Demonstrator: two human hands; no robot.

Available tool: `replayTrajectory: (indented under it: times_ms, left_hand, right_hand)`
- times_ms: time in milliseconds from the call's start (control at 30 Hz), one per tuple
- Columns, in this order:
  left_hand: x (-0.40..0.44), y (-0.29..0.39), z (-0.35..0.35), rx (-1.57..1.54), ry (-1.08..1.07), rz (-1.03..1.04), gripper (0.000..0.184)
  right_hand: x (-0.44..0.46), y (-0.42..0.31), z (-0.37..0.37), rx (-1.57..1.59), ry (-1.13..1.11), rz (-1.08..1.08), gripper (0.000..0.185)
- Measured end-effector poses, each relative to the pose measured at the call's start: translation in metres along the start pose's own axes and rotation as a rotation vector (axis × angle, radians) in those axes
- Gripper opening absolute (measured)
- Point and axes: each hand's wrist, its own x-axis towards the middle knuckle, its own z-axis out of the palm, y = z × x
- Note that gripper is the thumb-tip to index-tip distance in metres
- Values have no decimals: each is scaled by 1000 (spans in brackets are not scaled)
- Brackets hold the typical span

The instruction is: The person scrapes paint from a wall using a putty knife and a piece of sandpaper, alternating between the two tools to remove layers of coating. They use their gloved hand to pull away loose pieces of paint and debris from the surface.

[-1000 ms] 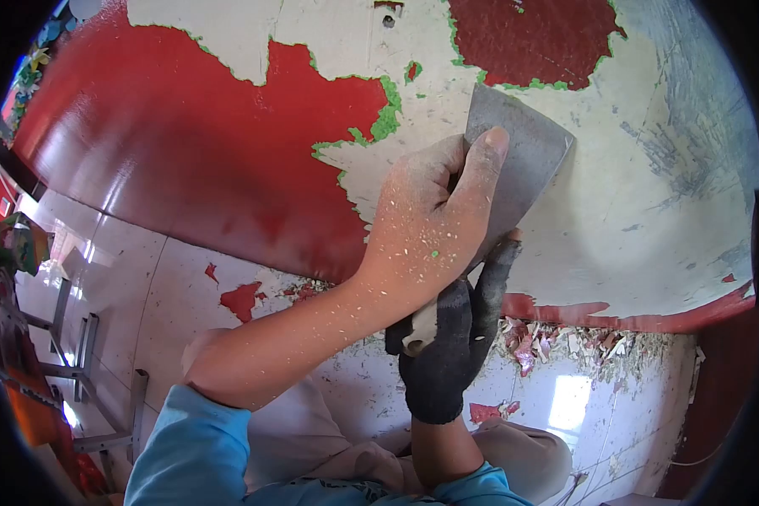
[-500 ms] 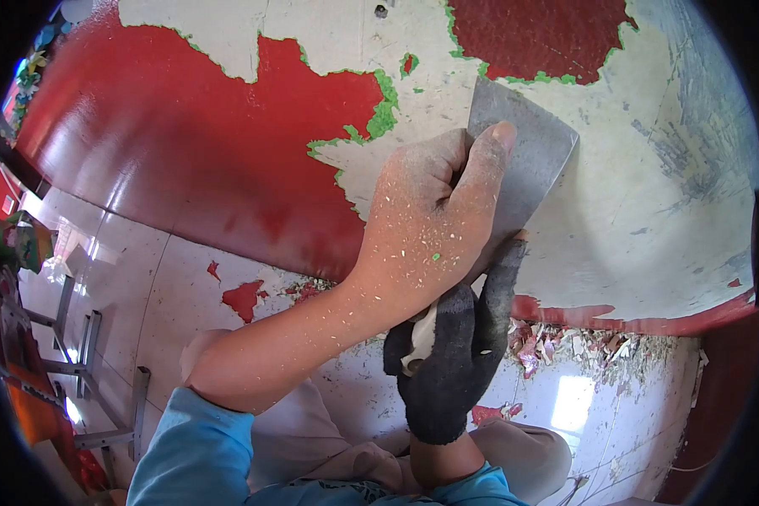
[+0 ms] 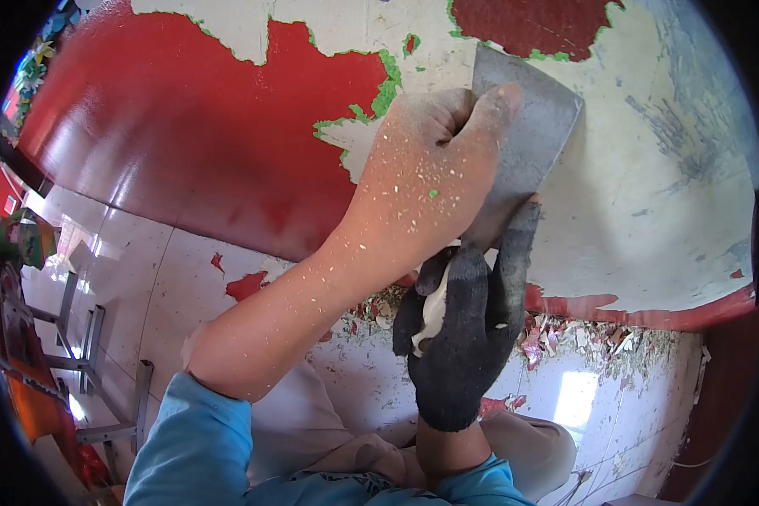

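A wide grey metal scraper (image 3: pixel 535 126) lies against the curved, partly stripped surface (image 3: pixel 641 211), its broad edge toward the top. My left hand (image 3: pixel 438 160), bare and dusted with flakes, is closed on the blade's left side, with the thumb on its face. Below it, my right hand (image 3: pixel 472 329) in a black glove is wrapped round the scraper's pale handle (image 3: pixel 434 314), its index finger stretched up along the blade. Red paint (image 3: pixel 202 126) with ragged green edges covers the surface's left part, and a dark red patch (image 3: pixel 535 25) is above the blade.
Red and pale flakes (image 3: pixel 599 341) lie along the surface's lower edge on the white tiled floor (image 3: pixel 379 379). A metal frame (image 3: pixel 84 363) stands at the left, near an orange object (image 3: pixel 29 405). My bent knees are below my hands.
Both hands and the scraper have moved up along the surface and a little to the right, with the blade closer to the dark red patch. The grips look the same.
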Motion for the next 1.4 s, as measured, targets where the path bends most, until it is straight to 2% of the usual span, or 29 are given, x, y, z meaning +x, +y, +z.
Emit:
replayTrajectory:
  times_ms: [100,167,333,400,533,600,733,933,1000,1100,1200,1333,1400]
  left_hand:
    - [-2,-9,8,-80,22,41,45]
    - [-5,-15,19,-105,168,141,47]
    - [-4,-12,15,-76,107,100,48]
    - [-2,-7,14,-40,100,111,48]
    - [1,-2,9,-46,53,53,50]
    - [1,-3,8,-19,30,32,51]
    - [2,-5,12,-55,51,60,49]
    - [-3,13,6,-19,37,22,47]
    - [-3,15,6,42,18,4,47]
    - [1,-1,12,102,85,89,47]
    - [-1,-10,19,-140,52,91,44]
    - [-2,-16,21,-142,27,51,43]
    - [-2,-13,21,-46,49,134,43]
  right_hand:
    - [-1,4,-1,127,-2,68,58]
    - [-3,12,0,105,18,33,57]
    - [-3,11,-3,155,35,50,55]
    - [0,10,-7,-93,18,-80,54]
    - [2,5,-10,-162,15,42,54]
    - [5,9,-6,30,13,7,59]
    - [7,6,-8,-78,-5,-21,60]
    - [1,-14,-10,59,-44,67,62]
    - [-2,-14,-8,301,-97,144,55]
    - [0,-7,-2,146,-19,100,56]
    - [-4,6,-5,132,15,59,55]
    - [-3,4,-9,99,25,50,54]
    - [-3,2,-10,103,35,54,55]
